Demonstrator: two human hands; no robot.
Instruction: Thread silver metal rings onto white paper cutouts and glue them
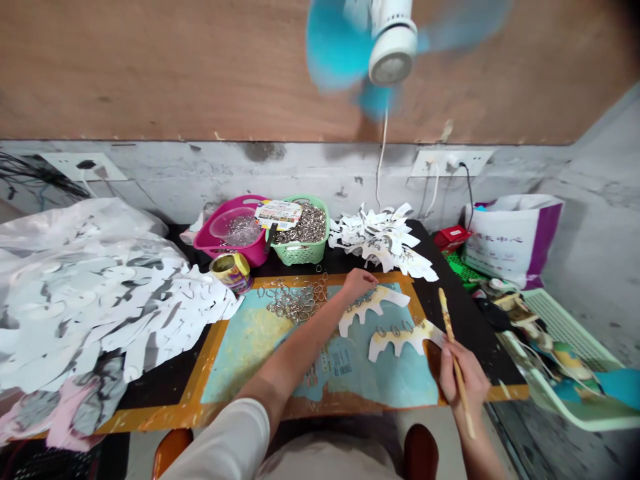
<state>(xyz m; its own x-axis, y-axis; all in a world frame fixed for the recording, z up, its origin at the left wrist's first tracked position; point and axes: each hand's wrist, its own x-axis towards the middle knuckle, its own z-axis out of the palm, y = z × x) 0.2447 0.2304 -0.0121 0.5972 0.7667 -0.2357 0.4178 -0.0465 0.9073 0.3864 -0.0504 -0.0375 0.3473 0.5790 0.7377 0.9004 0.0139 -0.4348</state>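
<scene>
My left hand [359,285] reaches across to the upper white cut-out strip [376,305], its fingertips pinched at a small metal ring at the strip's top edge. Other rings stand along this scalloped strip, beside the hand. A second white strip [400,340] lies just below, with several metal rings along its yellowish, glue-smeared upper edge. My right hand [464,377] is closed around a wooden-handled brush [449,327], bristles pointing up and away. It is beside the right end of the lower strip. A loose pile of metal rings [297,300] lies left of the strips.
Behind are a pink basket [233,252], a green basket [300,253] of rings, a yellow-rimmed can [233,272] and a heap of white strips [383,240]. White cut-outs [125,300] cover the left side. A fan [393,57] spins overhead. A green crate [575,407] is at right.
</scene>
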